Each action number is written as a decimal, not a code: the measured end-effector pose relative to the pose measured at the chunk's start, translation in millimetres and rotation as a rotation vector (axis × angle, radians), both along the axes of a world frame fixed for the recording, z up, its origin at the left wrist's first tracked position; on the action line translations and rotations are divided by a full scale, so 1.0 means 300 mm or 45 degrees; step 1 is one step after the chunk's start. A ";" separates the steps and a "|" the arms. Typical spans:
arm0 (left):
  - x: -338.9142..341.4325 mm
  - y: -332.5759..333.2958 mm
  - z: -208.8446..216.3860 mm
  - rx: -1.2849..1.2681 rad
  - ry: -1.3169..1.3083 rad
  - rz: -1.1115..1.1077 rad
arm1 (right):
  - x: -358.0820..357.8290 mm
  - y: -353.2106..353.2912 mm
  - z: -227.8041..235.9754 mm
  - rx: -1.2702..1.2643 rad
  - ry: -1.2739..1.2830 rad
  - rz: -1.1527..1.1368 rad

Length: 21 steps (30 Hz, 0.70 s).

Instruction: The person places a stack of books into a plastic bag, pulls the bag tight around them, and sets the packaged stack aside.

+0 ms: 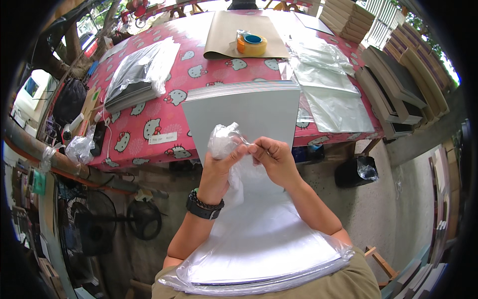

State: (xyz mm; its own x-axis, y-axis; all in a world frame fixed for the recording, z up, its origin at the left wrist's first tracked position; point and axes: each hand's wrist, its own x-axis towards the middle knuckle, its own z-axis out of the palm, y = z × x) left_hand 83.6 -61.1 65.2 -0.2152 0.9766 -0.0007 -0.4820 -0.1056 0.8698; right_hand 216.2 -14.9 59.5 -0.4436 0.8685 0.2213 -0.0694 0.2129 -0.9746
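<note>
Crumpled clear plastic film [225, 139] is bunched up in my left hand [217, 172], whose thumb and fingers are closed around it. My right hand [273, 158] pinches a thin twisted bit of the same film, its fingertips meeting my left thumb. Below the hands, a white stack of sheets [249, 249] in clear plastic lies across my lap against my shirt. Just beyond my hands, a thick stack of grey boards or sheets [244, 107] rests at the table's near edge. Whether the bunched film joins the wrapping on my lap cannot be told.
On the pink patterned table [174, 117] lie a plastic-covered stack [132, 87], brown paper [224, 32] bearing a tape roll [251, 46], and flat clear bags [336, 102]. Dark boards [388, 92] are piled at right. A bin [356, 172] and a fan [92, 219] stand lower.
</note>
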 end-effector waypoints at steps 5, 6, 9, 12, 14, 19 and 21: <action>-0.017 0.005 -0.021 -0.109 -0.359 0.027 | -0.005 0.002 0.004 0.021 -0.157 -0.128; -0.023 0.005 -0.025 -0.113 -0.366 -0.012 | -0.007 0.004 0.003 0.028 -0.156 -0.146; -0.038 0.008 -0.035 -0.090 -0.307 -0.114 | -0.008 0.018 -0.016 0.034 -0.079 -0.217; -0.054 0.009 -0.043 -0.062 -0.216 -0.172 | 0.006 0.032 -0.023 0.021 -0.006 -0.264; -0.079 0.012 -0.055 -0.106 -0.345 -0.186 | 0.035 0.054 -0.017 -0.023 0.092 -0.231; -0.105 0.000 -0.037 -0.099 -0.415 -0.131 | 0.070 0.061 -0.019 0.009 0.159 0.486; -0.096 0.009 -0.018 -0.248 -0.194 0.119 | 0.092 0.060 -0.020 -0.063 0.377 0.613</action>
State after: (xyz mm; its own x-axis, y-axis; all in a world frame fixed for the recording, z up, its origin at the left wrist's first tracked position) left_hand 54.8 -58.4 59.8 -0.2874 0.9307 -0.2263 -0.6052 0.0067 0.7960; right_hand 243.7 3.1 53.6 -0.7173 0.5960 0.3608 -0.4193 0.0443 -0.9068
